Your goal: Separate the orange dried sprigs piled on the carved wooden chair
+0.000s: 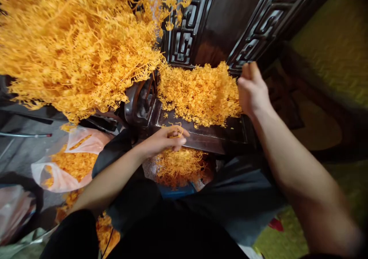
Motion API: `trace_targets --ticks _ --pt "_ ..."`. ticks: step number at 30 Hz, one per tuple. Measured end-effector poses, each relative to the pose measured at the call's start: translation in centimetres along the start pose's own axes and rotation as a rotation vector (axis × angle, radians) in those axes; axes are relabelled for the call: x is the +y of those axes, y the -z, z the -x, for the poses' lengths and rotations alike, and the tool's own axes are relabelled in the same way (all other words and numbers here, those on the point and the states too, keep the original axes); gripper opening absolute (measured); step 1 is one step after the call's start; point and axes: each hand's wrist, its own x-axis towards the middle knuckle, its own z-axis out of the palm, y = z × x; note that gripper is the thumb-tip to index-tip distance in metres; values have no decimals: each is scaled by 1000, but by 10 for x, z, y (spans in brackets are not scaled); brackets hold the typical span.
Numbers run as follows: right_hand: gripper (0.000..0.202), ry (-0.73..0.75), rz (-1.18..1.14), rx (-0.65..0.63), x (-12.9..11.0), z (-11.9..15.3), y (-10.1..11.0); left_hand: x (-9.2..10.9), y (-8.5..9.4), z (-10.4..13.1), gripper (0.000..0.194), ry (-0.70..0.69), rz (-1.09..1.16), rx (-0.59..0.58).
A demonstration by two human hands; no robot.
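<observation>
My left hand (168, 140) is closed, with a thin orange strand (178, 125) pinched in its fingers. It hovers in front of the dark wooden chair's seat edge (195, 140). On the seat lies a heap of orange stringy pieces with flower-like ends (198, 94). At the heap's right edge is my right hand (253, 90), its fingers pressed together and slightly blurred; what they hold, if anything, is hidden. Below my left hand, between my knees, more orange strands (178, 167) fill a container with a blue part (178, 191).
A much larger orange mound (83, 48) rises at the upper left, beside the chair's armrest (140, 101). A white plastic bag (61, 178) with orange pieces inside sits on the grey floor at left. The carved chair back (215, 25) stands behind the seat heap.
</observation>
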Motion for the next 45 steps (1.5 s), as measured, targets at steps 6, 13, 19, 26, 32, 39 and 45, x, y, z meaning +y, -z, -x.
trace_targets --ticks 6,13,19,26,32,39,45 --pt "50 -23 -278 -925 -60 91 -69 13 -14 -22 35 -251 187 287" --pt "44 -395 -469 -433 -56 99 -80 0 -24 -63 46 -192 -27 321" --pt "49 -509 -416 -310 -37 88 -58 0 -25 -77 44 -12 -236 199" --pt "54 -599 -572 -78 -19 72 -34 18 -16 -82 59 43 -63 399" --pt "26 -493 -596 -253 -23 75 -31 6 -6 -86 61 -113 -234 529" --pt "36 -538 -730 -356 -37 81 -41 4 1 -77 44 -544 -985 367" --pt "37 -530 -512 -458 -40 81 -61 8 -3 -74 13 -620 -858 229"
